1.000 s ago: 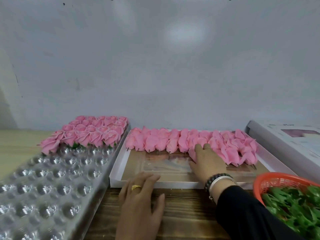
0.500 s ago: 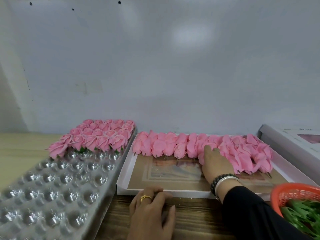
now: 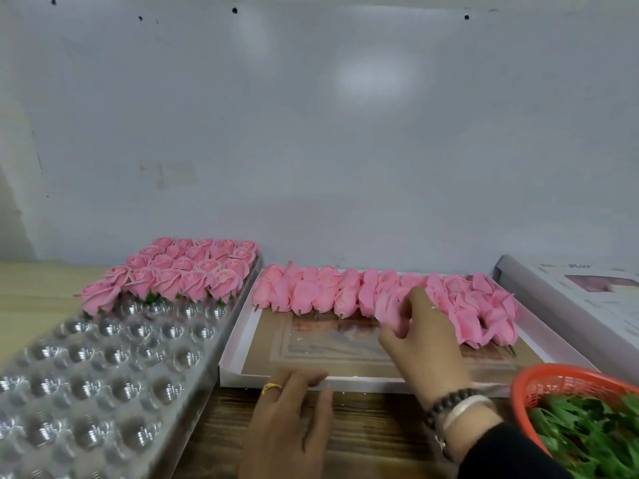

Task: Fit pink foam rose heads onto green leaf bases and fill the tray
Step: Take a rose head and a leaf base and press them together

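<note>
A row of loose pink foam rose heads lies along the far side of a white shallow box. My right hand is over that row, thumb and fingers closed on one rose head lifted slightly from the others. My left hand rests on the wooden table at the box's near rim, fingers curled, holding nothing. A clear plastic dimpled tray on the left holds several finished roses with green bases at its far end. Green leaf bases fill an orange basket at the right.
A white wall panel stands right behind the trays. A flat white box lid lies at the far right. The near part of the dimpled tray has bare cups. Brown card lines the bottom of the shallow box.
My right hand has closed on one rose head in the row and drawn it slightly toward me. The camera has come closer; my left hand stays at the box rim.
</note>
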### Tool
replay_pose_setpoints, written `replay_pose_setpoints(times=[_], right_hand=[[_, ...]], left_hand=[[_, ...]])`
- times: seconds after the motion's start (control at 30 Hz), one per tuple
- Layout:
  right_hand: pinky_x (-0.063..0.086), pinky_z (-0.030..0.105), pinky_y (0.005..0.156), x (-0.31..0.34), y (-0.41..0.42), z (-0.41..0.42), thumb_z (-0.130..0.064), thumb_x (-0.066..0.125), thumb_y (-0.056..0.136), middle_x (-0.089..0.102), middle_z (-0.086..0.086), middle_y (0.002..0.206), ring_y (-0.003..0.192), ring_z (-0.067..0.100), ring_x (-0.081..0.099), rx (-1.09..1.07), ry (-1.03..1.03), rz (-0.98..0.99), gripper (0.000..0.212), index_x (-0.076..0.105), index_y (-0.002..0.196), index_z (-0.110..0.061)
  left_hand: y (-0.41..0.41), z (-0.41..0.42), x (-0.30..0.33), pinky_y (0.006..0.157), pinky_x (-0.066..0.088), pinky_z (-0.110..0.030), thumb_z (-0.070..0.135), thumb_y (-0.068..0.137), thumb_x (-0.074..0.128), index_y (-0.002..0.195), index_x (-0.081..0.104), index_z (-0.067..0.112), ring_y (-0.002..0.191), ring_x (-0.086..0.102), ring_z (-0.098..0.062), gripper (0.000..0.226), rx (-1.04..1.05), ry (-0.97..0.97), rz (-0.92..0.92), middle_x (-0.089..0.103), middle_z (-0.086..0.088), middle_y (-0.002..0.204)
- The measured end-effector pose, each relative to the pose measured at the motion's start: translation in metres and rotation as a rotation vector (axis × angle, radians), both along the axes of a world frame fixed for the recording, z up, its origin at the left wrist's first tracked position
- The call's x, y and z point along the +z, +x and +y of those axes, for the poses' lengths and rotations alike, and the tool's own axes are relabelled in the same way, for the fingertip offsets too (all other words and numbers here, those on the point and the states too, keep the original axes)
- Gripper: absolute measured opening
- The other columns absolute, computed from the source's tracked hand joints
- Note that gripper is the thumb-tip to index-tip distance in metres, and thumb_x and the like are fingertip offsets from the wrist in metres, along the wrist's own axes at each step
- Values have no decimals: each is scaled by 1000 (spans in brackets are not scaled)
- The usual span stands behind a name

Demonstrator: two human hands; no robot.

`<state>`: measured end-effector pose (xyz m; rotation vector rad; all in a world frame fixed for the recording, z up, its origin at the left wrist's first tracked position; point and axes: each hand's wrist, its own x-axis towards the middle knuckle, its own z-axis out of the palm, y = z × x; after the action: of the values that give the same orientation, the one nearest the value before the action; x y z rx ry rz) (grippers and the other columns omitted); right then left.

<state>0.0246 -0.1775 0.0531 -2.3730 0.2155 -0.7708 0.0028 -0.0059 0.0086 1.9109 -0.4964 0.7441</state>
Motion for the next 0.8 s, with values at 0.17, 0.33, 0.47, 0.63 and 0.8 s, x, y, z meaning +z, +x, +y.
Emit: replay_pose_setpoints(times=[0.17, 0.33, 0.47, 0.63, 0.8], right_hand=[[40, 19, 51, -11, -57, 30, -7, 73, 69, 57, 4, 62, 50, 9, 48, 238, 557, -168, 27, 52, 72, -23], [40, 23, 50, -22, -83, 38, 15, 67, 69, 51, 8, 53, 51, 17, 42, 306, 862, -162, 25, 53, 73, -6], [35, 15, 42, -25, -86, 51, 6, 77, 65, 48, 1, 49, 45, 8, 38, 384, 956, -124, 28, 51, 74, -2], [40, 18, 46, -23, -84, 58, -12, 70, 58, 59, 13, 62, 53, 16, 49, 515, 1024, -60, 24, 52, 73, -6], [46, 18, 55, -29, -83, 60, -8, 66, 64, 64, 2, 63, 56, 12, 55, 648, 981, 45, 18, 55, 79, -8]], left_hand=[[-17, -4, 8, 53, 45, -16, 79, 63, 50, 96, 66, 33, 56, 60, -9, 59, -440, -178, 409, 68, 2, 76], [-16, -10, 0, 77, 51, -36, 77, 39, 73, 116, 56, 25, 99, 65, -25, 95, -919, -379, 888, 69, -6, 110], [-18, -11, 1, 86, 51, -28, 49, 59, 82, 114, 65, 24, 111, 61, -19, 63, -1032, -480, 878, 67, -1, 116], [-19, -6, 6, 88, 51, -29, 38, 64, 83, 112, 67, 9, 111, 60, -31, 58, -1074, -622, 877, 64, -23, 114], [-20, -3, 10, 85, 40, -45, 36, 55, 87, 102, 61, -13, 96, 47, -44, 73, -934, -738, 915, 54, -40, 101]])
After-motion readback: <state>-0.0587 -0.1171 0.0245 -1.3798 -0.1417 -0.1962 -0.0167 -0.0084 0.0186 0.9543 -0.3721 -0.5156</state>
